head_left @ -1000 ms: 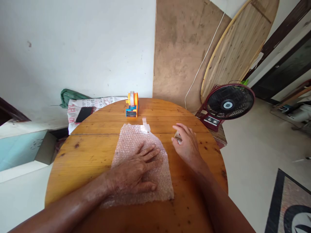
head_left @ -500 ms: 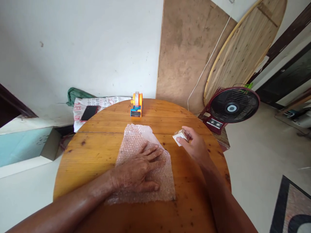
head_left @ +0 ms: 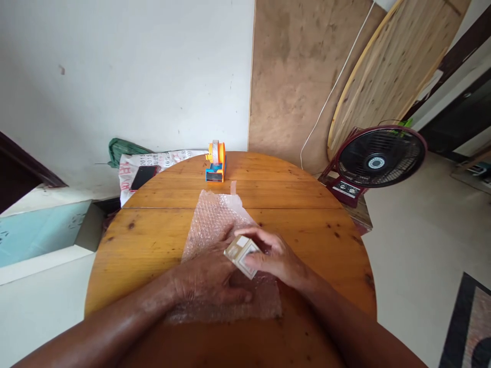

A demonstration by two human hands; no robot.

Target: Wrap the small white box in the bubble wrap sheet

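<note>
A sheet of bubble wrap (head_left: 210, 214) lies on the round wooden table (head_left: 146, 245). My left hand (head_left: 210, 278) rests flat on it, palm down; the right hand and what it carries cover part of its fingers. My right hand (head_left: 274, 258) grips a small cardboard box (head_left: 240, 250) with a white label, thumb on the printed face. The box is held tilted above my left hand; whether they touch I cannot tell. A short strip of tape (head_left: 233, 187) sticks out past the far edge of the wrap.
An orange and blue tape dispenser (head_left: 216, 162) stands near the table's far edge. Beyond the left edge, a dark phone (head_left: 144, 177) lies on a printed white sack (head_left: 169, 159). A dark red fan (head_left: 376, 161) stands right of the table, before a leaning round wooden board (head_left: 383, 76).
My right hand has brought the small box left, from the table's right side to above my left hand. The left hand stays on the bubble wrap. The view has shifted slightly.
</note>
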